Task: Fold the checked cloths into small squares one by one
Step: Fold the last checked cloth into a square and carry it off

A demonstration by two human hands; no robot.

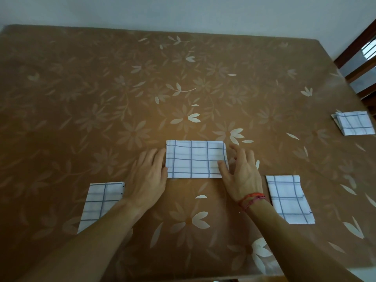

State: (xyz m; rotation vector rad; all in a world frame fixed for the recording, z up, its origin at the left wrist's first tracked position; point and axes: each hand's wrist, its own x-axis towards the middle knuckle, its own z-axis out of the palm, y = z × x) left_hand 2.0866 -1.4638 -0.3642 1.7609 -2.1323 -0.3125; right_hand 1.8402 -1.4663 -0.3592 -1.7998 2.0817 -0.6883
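Observation:
A white cloth with blue checks (pixel 195 159) lies folded into a wide rectangle in the middle of the table. My left hand (pixel 148 174) rests flat beside its left edge, fingertips touching the cloth. My right hand (pixel 242 169) is at the cloth's right edge, thumb pressed on the lower right corner, fingers spread above the table. Another folded checked cloth (pixel 97 202) lies near left, partly hidden by my left forearm. One more (pixel 289 198) lies near right, and a folded stack (pixel 354 123) sits at the far right edge.
The table (pixel 183 88) wears a brown cover with a pale flower pattern and runs back to a light wall. Dark wooden chair parts (pixel 362 64) stand past the right corner. A red thread band circles my right wrist.

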